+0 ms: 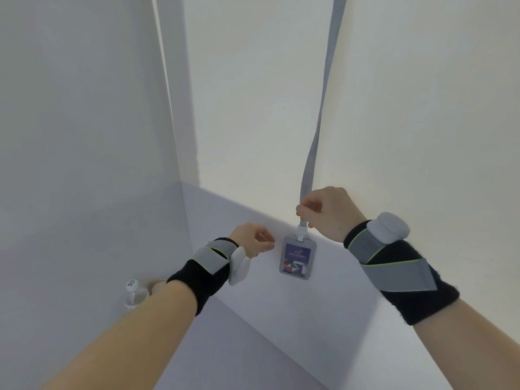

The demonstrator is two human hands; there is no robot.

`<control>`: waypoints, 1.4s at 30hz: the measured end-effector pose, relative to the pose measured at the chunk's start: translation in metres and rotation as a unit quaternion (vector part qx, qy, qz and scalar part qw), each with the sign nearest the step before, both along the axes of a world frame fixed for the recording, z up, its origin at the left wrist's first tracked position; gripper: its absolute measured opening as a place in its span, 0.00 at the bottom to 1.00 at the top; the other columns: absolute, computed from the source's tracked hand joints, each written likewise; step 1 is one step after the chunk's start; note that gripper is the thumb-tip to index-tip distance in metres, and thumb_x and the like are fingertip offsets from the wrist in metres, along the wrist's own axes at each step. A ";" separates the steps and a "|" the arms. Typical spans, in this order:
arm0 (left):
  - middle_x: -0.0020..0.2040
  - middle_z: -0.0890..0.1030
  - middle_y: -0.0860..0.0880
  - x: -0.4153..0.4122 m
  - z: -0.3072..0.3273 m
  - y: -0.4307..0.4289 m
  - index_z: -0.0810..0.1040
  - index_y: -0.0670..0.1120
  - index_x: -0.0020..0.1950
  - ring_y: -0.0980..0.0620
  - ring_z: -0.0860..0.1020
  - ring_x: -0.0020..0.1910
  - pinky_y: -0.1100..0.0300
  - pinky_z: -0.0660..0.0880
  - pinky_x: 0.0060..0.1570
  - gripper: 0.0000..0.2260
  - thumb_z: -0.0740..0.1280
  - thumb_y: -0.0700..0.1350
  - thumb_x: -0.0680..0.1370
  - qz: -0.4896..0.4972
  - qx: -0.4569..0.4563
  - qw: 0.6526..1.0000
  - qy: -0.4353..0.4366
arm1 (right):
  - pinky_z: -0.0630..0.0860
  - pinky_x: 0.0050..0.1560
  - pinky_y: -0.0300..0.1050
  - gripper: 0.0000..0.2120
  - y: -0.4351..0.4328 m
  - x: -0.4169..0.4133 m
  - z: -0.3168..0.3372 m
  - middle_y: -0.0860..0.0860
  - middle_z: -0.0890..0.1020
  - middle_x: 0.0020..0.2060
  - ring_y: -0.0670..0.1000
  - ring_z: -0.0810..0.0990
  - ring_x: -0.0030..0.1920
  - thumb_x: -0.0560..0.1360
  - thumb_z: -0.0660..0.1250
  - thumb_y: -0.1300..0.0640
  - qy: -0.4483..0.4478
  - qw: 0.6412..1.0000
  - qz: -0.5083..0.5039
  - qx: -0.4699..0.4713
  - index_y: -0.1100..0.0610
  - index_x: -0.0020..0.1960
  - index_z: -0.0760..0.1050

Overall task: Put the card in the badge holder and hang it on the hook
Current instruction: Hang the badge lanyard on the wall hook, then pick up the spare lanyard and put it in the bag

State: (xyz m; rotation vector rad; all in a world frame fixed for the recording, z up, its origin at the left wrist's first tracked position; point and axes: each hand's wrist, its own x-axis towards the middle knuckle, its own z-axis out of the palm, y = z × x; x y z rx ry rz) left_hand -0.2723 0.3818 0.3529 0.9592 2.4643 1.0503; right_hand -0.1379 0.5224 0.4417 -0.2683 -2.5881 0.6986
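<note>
A grey badge holder [297,258] with a blue printed card inside hangs flat against the white wall. Its grey lanyard [323,102] runs straight up and out of the top of the frame; the hook is out of view. My right hand [327,213] pinches the lanyard just above the white clip [301,232]. My left hand [251,240] hovers just left of the holder, fingers loosely curled, touching nothing. Both wrists wear black bands with grey straps.
A wall corner lies to the left, with a vertical edge [166,88] running up. Below my left forearm stand a clear plastic bottle with a white cap [134,294] and a pale round object [157,285] beside it.
</note>
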 end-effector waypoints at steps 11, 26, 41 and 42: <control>0.48 0.82 0.52 0.022 0.023 -0.101 0.80 0.49 0.51 0.54 0.80 0.47 0.58 0.76 0.52 0.07 0.68 0.48 0.74 0.069 0.008 0.995 0.076 | 0.79 0.46 0.50 0.07 -0.079 -0.021 0.001 0.46 0.81 0.33 0.49 0.80 0.37 0.71 0.65 0.52 -0.013 0.994 0.111 0.008 0.53 0.38 0.79; 0.55 0.80 0.52 0.079 -0.015 -0.319 0.77 0.53 0.55 0.55 0.77 0.54 0.60 0.73 0.55 0.15 0.72 0.53 0.71 0.284 -0.042 0.956 0.059 | 0.74 0.58 0.48 0.33 -0.270 -0.073 -0.063 0.46 0.78 0.54 0.47 0.75 0.56 0.60 0.77 0.44 -0.113 0.909 0.400 0.036 0.47 0.62 0.71; 0.51 0.79 0.54 0.130 -0.173 -0.396 0.78 0.51 0.55 0.54 0.77 0.55 0.61 0.72 0.54 0.14 0.71 0.53 0.71 0.406 -0.080 0.909 -0.050 | 0.74 0.58 0.48 0.30 -0.358 -0.085 -0.246 0.48 0.79 0.52 0.49 0.77 0.54 0.60 0.75 0.41 -0.264 0.831 0.483 0.075 0.46 0.59 0.72; 0.50 0.79 0.54 0.130 -0.187 -0.396 0.78 0.50 0.55 0.54 0.77 0.55 0.60 0.72 0.54 0.14 0.70 0.52 0.72 0.408 -0.078 0.908 -0.055 | 0.74 0.58 0.48 0.30 -0.359 -0.086 -0.265 0.48 0.79 0.52 0.49 0.77 0.54 0.60 0.75 0.41 -0.271 0.827 0.486 0.076 0.46 0.59 0.72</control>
